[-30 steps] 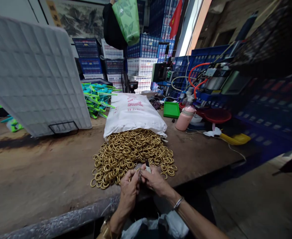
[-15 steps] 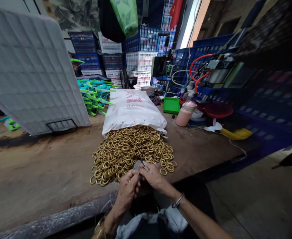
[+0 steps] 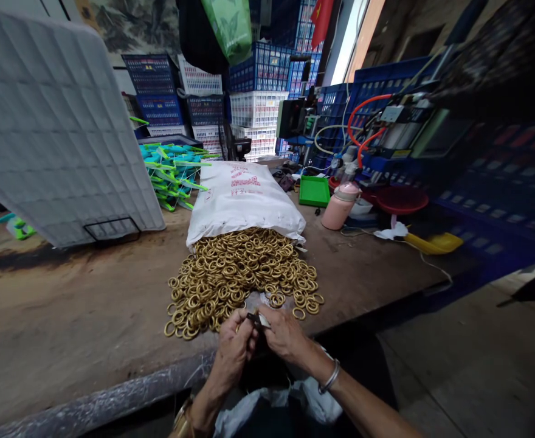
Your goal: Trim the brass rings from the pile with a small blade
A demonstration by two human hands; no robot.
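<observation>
rings heaped against sack; right hand grasps small tool beside left hand, whose grip cannot be told.

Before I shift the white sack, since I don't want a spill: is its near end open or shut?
Open: gold-coloured rings fan out from under the near edge of the white sack onto the table.

Near the front edge of the surface, the fingers of the left hand covered most of a small item, which could not be identified. The right hand concealed part of a pale tool. The white sack hid the rear limit of the gold-coloured rings. Its red print was too small to read. The picture's border cropped the grey panel at left and the green bag at top.
</observation>
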